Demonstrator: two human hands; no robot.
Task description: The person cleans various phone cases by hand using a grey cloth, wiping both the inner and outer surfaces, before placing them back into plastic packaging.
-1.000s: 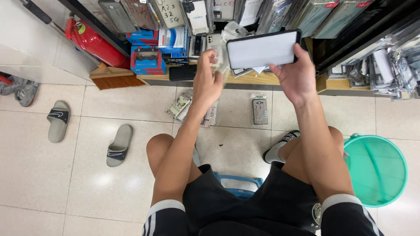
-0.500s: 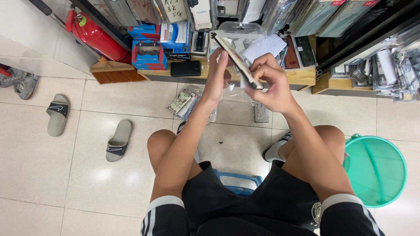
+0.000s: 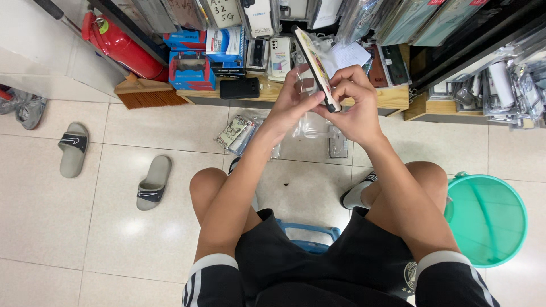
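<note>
I sit on a low blue stool (image 3: pixel 310 236) facing a low wooden shelf (image 3: pixel 392 96) packed with phone cases. Both hands are raised in front of it around a flat phone case (image 3: pixel 316 68), seen edge-on with a dark rim and a pale, printed face. My right hand (image 3: pixel 352 102) grips its lower end with curled fingers. My left hand (image 3: pixel 290 105) holds the same end from the left, thumb against the edge. A clear plastic sleeve (image 3: pixel 313 122) hangs behind the hands.
Packaged cases (image 3: pixel 236 133) and a phone (image 3: pixel 338 142) lie on the tiled floor by the shelf. A teal bucket (image 3: pixel 489 219) stands at my right knee. Two grey slides (image 3: pixel 153 183) (image 3: pixel 73 149), a broom head (image 3: pixel 149 94) and a red fire extinguisher (image 3: pixel 122 48) sit to the left.
The case was held flat with its wide face toward me by the right hand; it has turned edge-on, and both hands have closed in on its lower end.
</note>
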